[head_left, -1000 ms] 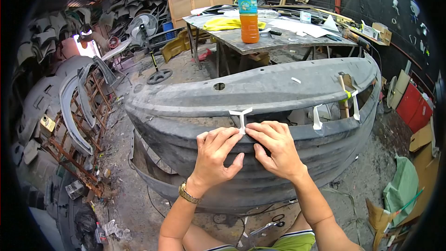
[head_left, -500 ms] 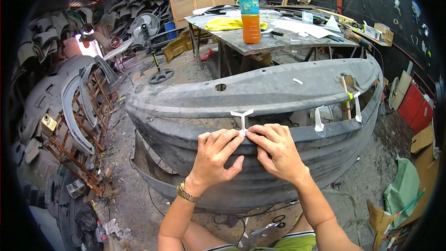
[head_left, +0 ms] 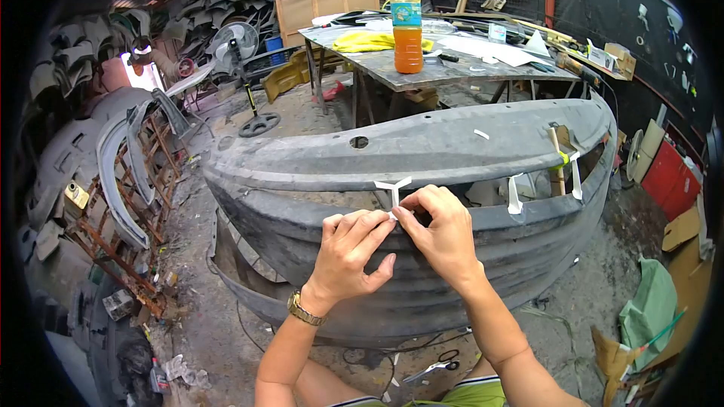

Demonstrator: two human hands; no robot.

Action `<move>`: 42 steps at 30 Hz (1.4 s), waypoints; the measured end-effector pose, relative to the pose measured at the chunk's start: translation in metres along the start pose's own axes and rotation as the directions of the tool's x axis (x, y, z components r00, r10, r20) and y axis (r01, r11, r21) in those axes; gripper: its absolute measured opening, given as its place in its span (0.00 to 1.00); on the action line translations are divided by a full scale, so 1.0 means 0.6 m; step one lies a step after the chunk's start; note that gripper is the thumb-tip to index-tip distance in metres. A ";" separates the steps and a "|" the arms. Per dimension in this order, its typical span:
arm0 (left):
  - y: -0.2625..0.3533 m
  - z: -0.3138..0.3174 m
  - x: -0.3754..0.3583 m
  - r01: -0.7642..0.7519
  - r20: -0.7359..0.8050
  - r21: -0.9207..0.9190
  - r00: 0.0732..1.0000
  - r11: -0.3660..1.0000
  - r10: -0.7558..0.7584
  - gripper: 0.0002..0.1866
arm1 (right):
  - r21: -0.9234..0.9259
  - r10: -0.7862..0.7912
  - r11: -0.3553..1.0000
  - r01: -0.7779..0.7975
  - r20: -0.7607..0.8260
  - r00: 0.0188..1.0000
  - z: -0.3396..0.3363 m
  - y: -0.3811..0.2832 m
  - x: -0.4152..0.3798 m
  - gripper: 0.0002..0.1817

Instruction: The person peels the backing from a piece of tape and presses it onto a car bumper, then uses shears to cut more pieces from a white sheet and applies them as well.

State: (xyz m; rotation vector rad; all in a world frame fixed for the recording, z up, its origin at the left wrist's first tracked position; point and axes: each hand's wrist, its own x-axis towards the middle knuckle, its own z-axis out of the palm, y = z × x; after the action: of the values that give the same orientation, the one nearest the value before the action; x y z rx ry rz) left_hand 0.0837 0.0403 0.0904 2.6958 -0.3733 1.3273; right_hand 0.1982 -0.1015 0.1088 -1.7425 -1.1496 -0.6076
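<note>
A large grey car bumper (head_left: 332, 245) stretches across the view in front of me. A white Y-shaped strip (head_left: 394, 190) bridges the slot between its upper and lower parts. At the strip's lower end, the curled fingers of my left hand (head_left: 345, 252) press it against the bumper, with the thumb held apart. My right hand (head_left: 441, 230) pinches thumb and forefinger at the same end, close to the left fingertips. The strip's foot is mostly hidden by my fingers. Farther right, two similar white strips (head_left: 515, 194) span the slot near a wooden stick (head_left: 559, 158) with a yellow-green wrap.
Behind the bumper is a metal table (head_left: 377, 71) bearing a bottle of orange liquid (head_left: 408, 38), a yellow cloth (head_left: 362, 41) and white sheets. Scissors (head_left: 437, 366) lie on the floor near my legs. A rusty rack (head_left: 121, 256) stands left; a green sheet (head_left: 650, 301) lies right.
My right hand has turned and its fingers have drawn from lying along the bumper edge into a pinch at the strip's lower end. My left hand stays in place.
</note>
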 end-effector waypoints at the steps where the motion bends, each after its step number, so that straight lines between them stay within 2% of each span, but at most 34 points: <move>1: -0.001 0.000 -0.001 0.003 -0.007 -0.002 1.000 1.000 -0.003 0.25 | 0.004 0.073 0.997 -0.073 0.022 0.997 0.002 -0.004 0.002 0.07; 7: -0.020 -0.006 -0.007 -0.031 -0.048 -0.050 0.998 0.998 0.028 0.23 | -0.013 0.076 0.997 -0.076 0.016 0.997 0.010 -0.008 -0.004 0.08; 9: -0.023 -0.014 -0.004 -0.008 -0.031 -0.004 0.999 1.000 0.008 0.22 | -0.019 0.075 0.997 -0.074 0.030 0.997 0.010 -0.008 -0.004 0.08; 12: -0.026 -0.010 -0.013 -0.004 -0.069 -0.008 0.998 1.000 0.003 0.21 | 0.038 0.123 0.991 -0.125 0.047 0.991 0.013 -0.015 -0.006 0.07; 18: -0.031 -0.004 -0.019 0.005 -0.096 -0.048 0.995 0.999 -0.010 0.21 | 0.024 0.151 0.988 -0.151 -0.001 0.989 0.019 -0.030 -0.007 0.07; 20: -0.030 -0.002 -0.018 0.012 -0.098 -0.047 0.995 0.999 -0.017 0.22 | -0.047 0.146 0.988 -0.145 0.024 0.989 0.017 -0.034 -0.005 0.06; 27: -0.027 -0.004 -0.013 0.045 -0.069 -0.027 0.997 0.999 -0.047 0.21 | -0.113 0.165 0.982 -0.153 0.103 0.981 0.007 -0.045 0.006 0.05; 29: -0.027 -0.004 -0.011 0.037 -0.063 -0.011 0.997 0.999 -0.038 0.21 | -0.024 0.137 0.991 -0.134 0.159 0.978 -0.003 -0.042 0.010 0.04; 32: -0.027 -0.005 -0.009 0.023 -0.052 0.004 0.998 1.000 -0.022 0.20 | 0.017 0.133 0.990 -0.140 0.218 0.967 -0.014 -0.038 0.014 0.03; 36: -0.026 -0.007 -0.011 0.019 -0.061 0.000 0.998 1.000 -0.019 0.20 | 0.004 0.114 0.993 -0.117 0.205 0.972 -0.013 -0.043 0.008 0.04; 38: -0.027 -0.006 -0.011 0.022 -0.068 -0.001 0.997 1.000 -0.022 0.20 | -0.111 0.077 0.992 -0.060 0.158 0.984 -0.008 -0.054 0.005 0.04; 39: -0.028 -0.004 -0.012 0.016 -0.073 0.001 0.997 1.000 -0.016 0.19 | -0.113 0.070 0.992 -0.053 0.158 0.985 -0.006 -0.052 0.005 0.04; 41: -0.028 -0.003 -0.012 0.011 -0.082 0.004 0.997 1.000 -0.011 0.19 | -0.116 0.139 0.986 -0.124 0.130 0.982 0.001 -0.040 0.004 0.06; 42: -0.028 -0.003 -0.012 0.009 -0.084 -0.003 0.996 1.000 -0.009 0.19 | -0.125 0.110 0.988 -0.096 0.108 0.988 0.004 -0.038 0.004 0.08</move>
State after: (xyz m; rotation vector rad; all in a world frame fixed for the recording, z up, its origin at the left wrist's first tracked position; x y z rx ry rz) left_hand 0.0825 0.0580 0.0857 2.6263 -0.3538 1.4309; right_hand 0.1788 -0.0955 0.1193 -1.9481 -1.1125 -0.5275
